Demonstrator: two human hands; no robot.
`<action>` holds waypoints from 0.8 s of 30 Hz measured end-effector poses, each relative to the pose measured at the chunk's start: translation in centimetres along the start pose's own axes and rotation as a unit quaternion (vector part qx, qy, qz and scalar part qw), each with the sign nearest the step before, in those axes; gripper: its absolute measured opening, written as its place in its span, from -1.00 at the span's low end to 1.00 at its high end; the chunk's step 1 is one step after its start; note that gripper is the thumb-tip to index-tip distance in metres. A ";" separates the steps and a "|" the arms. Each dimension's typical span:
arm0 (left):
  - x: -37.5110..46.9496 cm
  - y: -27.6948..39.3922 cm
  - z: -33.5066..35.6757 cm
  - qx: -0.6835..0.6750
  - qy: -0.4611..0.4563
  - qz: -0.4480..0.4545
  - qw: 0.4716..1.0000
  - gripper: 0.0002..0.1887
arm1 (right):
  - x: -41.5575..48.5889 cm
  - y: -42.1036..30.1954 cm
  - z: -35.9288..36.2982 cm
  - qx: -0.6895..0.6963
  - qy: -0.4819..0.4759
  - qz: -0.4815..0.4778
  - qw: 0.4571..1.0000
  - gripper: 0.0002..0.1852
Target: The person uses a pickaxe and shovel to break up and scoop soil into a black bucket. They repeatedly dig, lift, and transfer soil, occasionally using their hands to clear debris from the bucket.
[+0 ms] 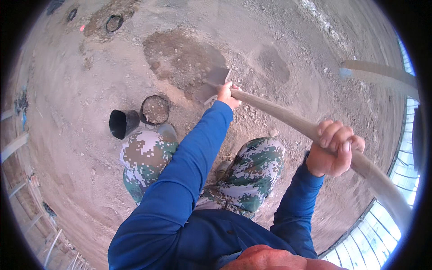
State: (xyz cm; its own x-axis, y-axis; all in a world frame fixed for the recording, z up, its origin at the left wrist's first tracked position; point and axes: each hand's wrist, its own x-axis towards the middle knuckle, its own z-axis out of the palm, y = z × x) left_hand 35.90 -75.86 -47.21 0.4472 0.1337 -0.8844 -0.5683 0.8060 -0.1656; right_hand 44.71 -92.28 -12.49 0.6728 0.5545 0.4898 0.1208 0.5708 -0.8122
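My left hand (229,95) grips the lower end of a shovel's wooden handle (280,111), close above the metal blade (216,78). Higher up the same shaft, my right hand (334,148) is closed around the wood, and the handle runs on past it to the right. The blade is at the near edge of a dark patch of loose soil and stones (179,55). To the left of the blade, by my left knee, a black bucket (146,120) holds stony soil. Touching or close beside it is another black bucket (131,119) with its dark mouth facing left.
Farther off at the upper left are a black bucket (108,25) with soil in it, a smaller dark round container (71,14) and a pink object (82,28). A post (381,72) juts in from the right, before a pale ribbed sheet wall (366,233). Wooden beams (15,146) line the left rim.
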 end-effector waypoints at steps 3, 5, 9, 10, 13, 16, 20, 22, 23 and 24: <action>-1.1 -3.1 0.1 0.002 -0.007 -0.048 0.999 -0.72 | -2.5 -1.5 -2.5 -0.039 0.045 -0.007 0.998 -0.91; 0.4 -2.3 -1.6 0.012 -0.001 -0.014 1.000 -0.74 | -4.3 -1.8 -3.2 -0.020 0.094 0.010 0.995 -0.92; 1.1 -4.5 -1.9 0.026 0.008 -0.020 0.999 -0.77 | -8.3 -1.5 -10.3 -0.005 0.178 0.033 0.983 -0.94; 1.2 -4.8 -2.2 0.035 0.016 -0.020 0.999 -0.79 | -9.2 -1.5 -11.0 -0.001 0.203 0.040 0.978 -0.93; 1.3 -5.2 -2.7 0.064 0.031 -0.035 0.997 -0.79 | -10.3 -1.4 -11.5 -0.003 0.227 0.042 0.973 -0.92; 1.9 -4.9 -2.1 0.133 0.048 -0.036 0.989 -0.81 | -9.8 -1.4 -11.0 -0.013 0.220 0.040 0.975 -0.92; 2.4 -5.3 -3.2 0.127 0.052 -0.028 0.990 -0.85 | -11.1 -2.4 -11.3 -0.013 0.223 0.050 0.973 -0.91; 2.7 -5.4 -3.1 0.155 0.037 -0.043 0.986 -0.84 | -10.6 -2.7 -11.7 -0.019 0.223 0.052 0.973 -0.91; 2.8 -5.4 -3.1 0.169 0.030 -0.050 0.984 -0.83 | -10.4 -2.9 -11.8 -0.021 0.223 0.053 0.973 -0.90; 3.0 -5.4 -3.3 0.139 0.049 -0.020 0.989 -0.87 | -10.2 -2.7 -11.4 -0.010 0.231 0.054 0.971 -0.89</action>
State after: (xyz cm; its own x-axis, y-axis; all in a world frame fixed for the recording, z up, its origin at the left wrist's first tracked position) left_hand 38.03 -81.72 -50.36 0.3875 0.0532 -0.9203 -0.3346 0.9384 -0.0866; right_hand 45.89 -106.39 -18.88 0.9379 0.2766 0.2095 0.0417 0.5097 -0.8594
